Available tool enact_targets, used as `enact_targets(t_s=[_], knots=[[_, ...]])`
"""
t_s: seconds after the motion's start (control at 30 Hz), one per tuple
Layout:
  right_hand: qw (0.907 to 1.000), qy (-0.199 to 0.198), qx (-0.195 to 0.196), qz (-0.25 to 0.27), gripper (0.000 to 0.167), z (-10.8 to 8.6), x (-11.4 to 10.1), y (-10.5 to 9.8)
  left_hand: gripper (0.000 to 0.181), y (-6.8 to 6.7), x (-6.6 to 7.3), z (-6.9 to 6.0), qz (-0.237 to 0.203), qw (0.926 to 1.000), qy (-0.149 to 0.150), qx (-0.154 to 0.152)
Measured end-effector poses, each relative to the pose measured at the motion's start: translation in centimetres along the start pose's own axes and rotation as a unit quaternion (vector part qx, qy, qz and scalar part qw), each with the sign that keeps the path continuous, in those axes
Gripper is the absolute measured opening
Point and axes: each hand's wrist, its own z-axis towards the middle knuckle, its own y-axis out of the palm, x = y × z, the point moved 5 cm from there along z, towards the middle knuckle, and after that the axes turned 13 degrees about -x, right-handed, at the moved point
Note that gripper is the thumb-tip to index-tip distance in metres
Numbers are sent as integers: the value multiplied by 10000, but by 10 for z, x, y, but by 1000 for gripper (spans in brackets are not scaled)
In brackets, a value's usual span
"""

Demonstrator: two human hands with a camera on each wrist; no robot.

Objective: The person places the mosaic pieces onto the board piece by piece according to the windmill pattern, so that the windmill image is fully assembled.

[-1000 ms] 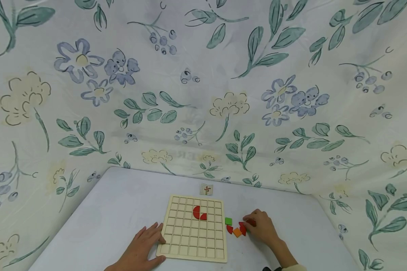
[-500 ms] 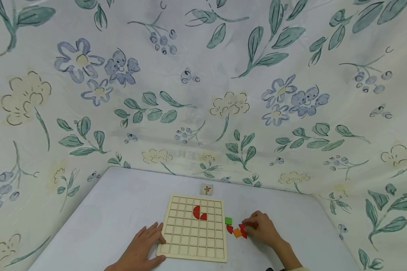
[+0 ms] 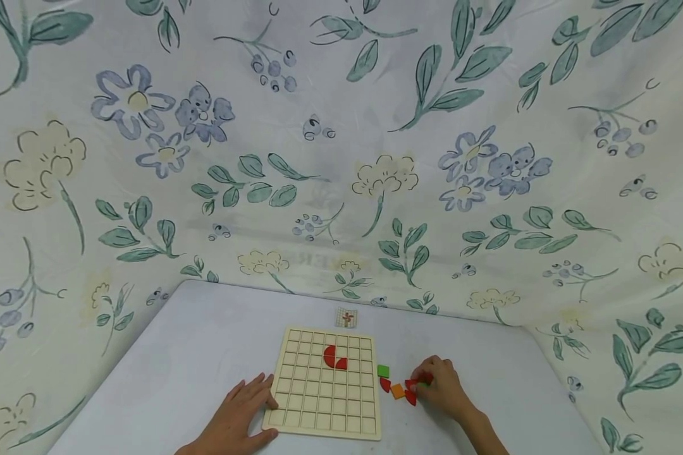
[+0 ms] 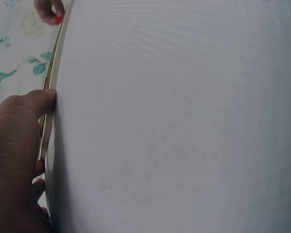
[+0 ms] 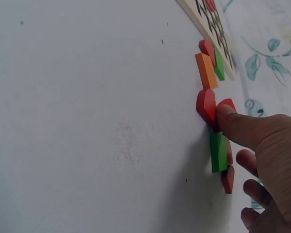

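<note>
Pinching red piece (image 5: 228,102), right hand (image 3: 441,387); left hand (image 3: 239,412), fingers extended, resting on gridded board (image 3: 323,395); cloth lettering (image 3: 317,260) faint, illegible.

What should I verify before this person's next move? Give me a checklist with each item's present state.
1. Left hand touching the grid board: ok, at its near left corner.
2. Right hand holding a red piece: ok, the thumb is on it in the right wrist view.
3. That piece lifted off the table: cannot tell.
4. Green square and orange square placed on the board: not ok, both lie to its right.
5. Pattern card unobstructed: ok, beyond the board's far edge.
</note>
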Motion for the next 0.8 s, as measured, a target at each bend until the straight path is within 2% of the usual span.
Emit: enact_targets(t_s=[0.13, 0.27, 0.43, 0.6, 0.8], knots=[[9988, -170, -192, 421, 17, -2, -4, 3, 36, 0, 0, -1, -13, 10000, -34, -34], [9922, -419, -420, 1098, 13, -2, -9, 3, 36, 0, -2, 0, -28, 9999, -62, -87], [9846, -468, -276, 1661, 12, 3, -15, -1, 37, 1, -3, 0, -43, 9999, -58, -94], [9852, -416, -59, 1659, 16, 7, -26, -4, 36, 2, -4, 0, -58, 9999, -87, -125], [9861, -778, -57, 1470, 17, 15, -34, -1, 36, 2, -4, 0, -55, 9998, -112, -123]])
